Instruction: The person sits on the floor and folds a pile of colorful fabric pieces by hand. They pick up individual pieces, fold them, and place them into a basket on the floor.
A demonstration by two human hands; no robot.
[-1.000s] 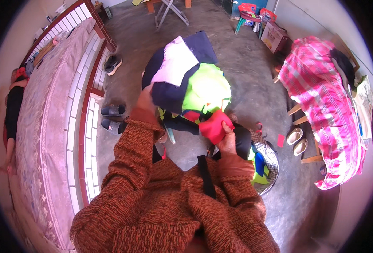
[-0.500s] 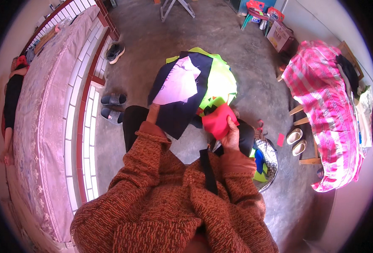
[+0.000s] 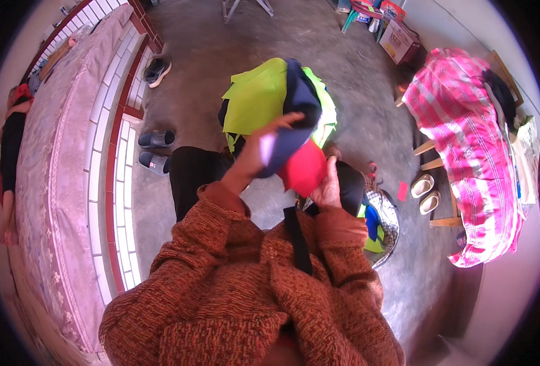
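Note:
My left hand [image 3: 259,149], blurred by motion, grips a navy cloth piece [image 3: 294,137] and sweeps it over to the right, its fingers across the fabric. A bit of pale pink-white cloth [image 3: 267,148] shows by that hand. Between thumb and fingers, my right hand [image 3: 327,188] holds a red cloth piece [image 3: 305,168], right beside the navy one. Under and beyond both hands lies a heap of lime-green cloth pieces [image 3: 255,97], with more navy fabric among them. What supports the heap is hidden.
By my right knee stands a checked bag [image 3: 389,229] with blue and green cloth inside. A red scrap [image 3: 402,191] and pale slippers [image 3: 425,194] lie on the floor. A pink plaid cloth [image 3: 459,146] covers furniture at right. A person [image 3: 15,152] lies on the bed [image 3: 78,183] at left.
My left hand has moved right and inward, folding the navy cloth over and uncovering lime-green cloth. The pale piece is now mostly hidden. My right hand still holds the red cloth.

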